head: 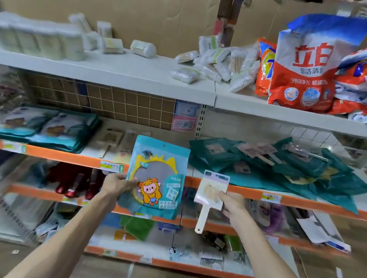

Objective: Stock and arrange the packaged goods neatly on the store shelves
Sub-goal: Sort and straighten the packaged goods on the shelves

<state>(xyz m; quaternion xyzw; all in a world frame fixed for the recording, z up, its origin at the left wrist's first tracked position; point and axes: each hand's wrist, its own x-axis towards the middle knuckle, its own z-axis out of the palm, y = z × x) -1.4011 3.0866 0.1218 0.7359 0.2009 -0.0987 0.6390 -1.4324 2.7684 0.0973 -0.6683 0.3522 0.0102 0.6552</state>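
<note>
My left hand (117,182) grips the left edge of a light-blue packet (156,177) printed with a cartoon lamb in yellow, held upright in front of the middle shelf (66,156). My right hand (232,203) pinches a small white carded item with a handle (209,196), its handle pointing down. Both are held in the air just before the shelf's orange edge. On that shelf lie neat stacks of teal packets (42,126) at the left and a loose heap of dark teal packets (280,173) at the right.
The top shelf (121,69) carries cotton-swab tubs (37,38), a pile of swab bags (216,64) and detergent bags (310,62). Lower shelves hold red bottles (74,184), cloths and mixed packets. Cardboard backs the rack. Wood-pattern floor lies below.
</note>
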